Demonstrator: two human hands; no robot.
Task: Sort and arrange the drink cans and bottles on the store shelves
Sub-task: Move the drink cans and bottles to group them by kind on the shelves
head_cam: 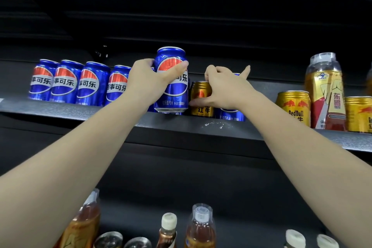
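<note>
My left hand (148, 80) grips a blue Pepsi can (172, 94), held upright at the front edge of the dark shelf (181, 125), slightly raised. A row of several blue Pepsi cans (66, 82) stands to its left. My right hand (225, 88) reaches over a gold Red Bull can (201, 98), thumb against its side and fingers curled over its top. Another blue Pepsi can (231, 115) stands under my right palm, mostly hidden.
At the shelf's right stand gold Red Bull cans (293, 106), (358, 113) and a tall yellow-labelled bottle (324, 90). On the lower shelf are amber drink bottles (200, 227), (84, 225), small capped bottles (168, 229) and can tops (109, 239). An upper shelf overhangs.
</note>
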